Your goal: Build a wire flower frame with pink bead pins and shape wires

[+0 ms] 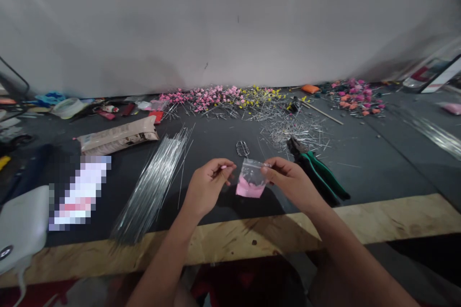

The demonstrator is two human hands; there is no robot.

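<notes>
Right hand [288,177]: pinching the zip bag [251,180] at its top.
Left hand [209,184]: pinching what seems a pink bead [223,167], just left of the bag.
Risk: a loose pinch tips the bag, and it spills.

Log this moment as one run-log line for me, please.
left hand: pinching small pink piece | right hand: holding zip bag of pink bits | nearby: wire bundle, green pliers
</notes>
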